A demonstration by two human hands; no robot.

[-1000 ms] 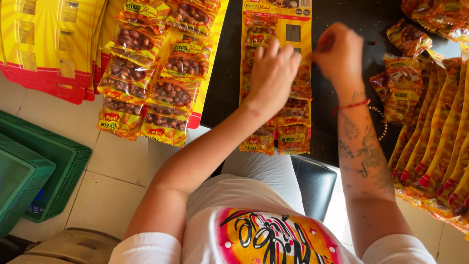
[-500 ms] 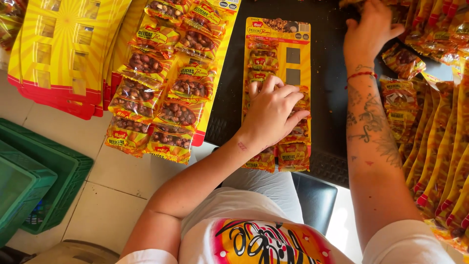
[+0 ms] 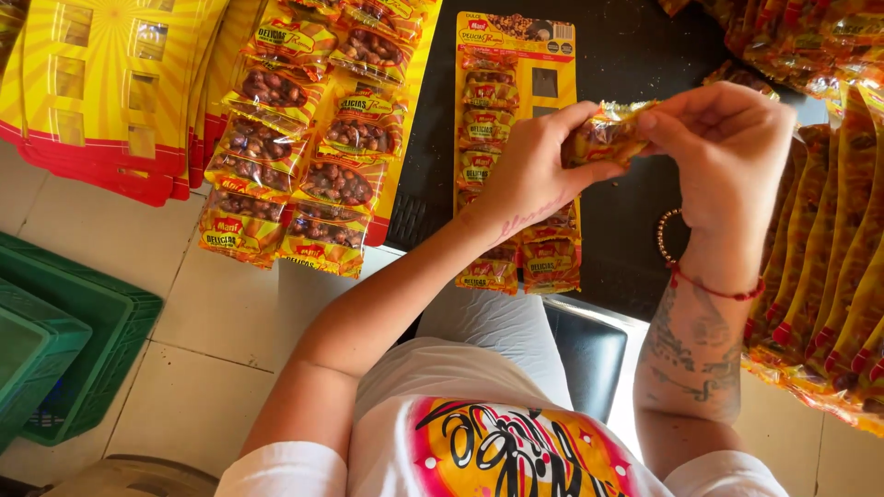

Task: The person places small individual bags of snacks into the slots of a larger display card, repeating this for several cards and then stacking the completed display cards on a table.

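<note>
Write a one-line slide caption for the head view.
Both hands, left hand and right hand, hold a small snack packet above a half-filled yellow display card.

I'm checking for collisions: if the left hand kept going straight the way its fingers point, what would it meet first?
The left hand points right, pinching a small snack packet; just past it are the right hand's fingers, gripping the packet's other end.

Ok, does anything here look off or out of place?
Nothing damaged or spilled. The display card on the black table still has two bare slots in its right column, while both hands, left hand and right hand, hold one small snack packet above it.
</note>
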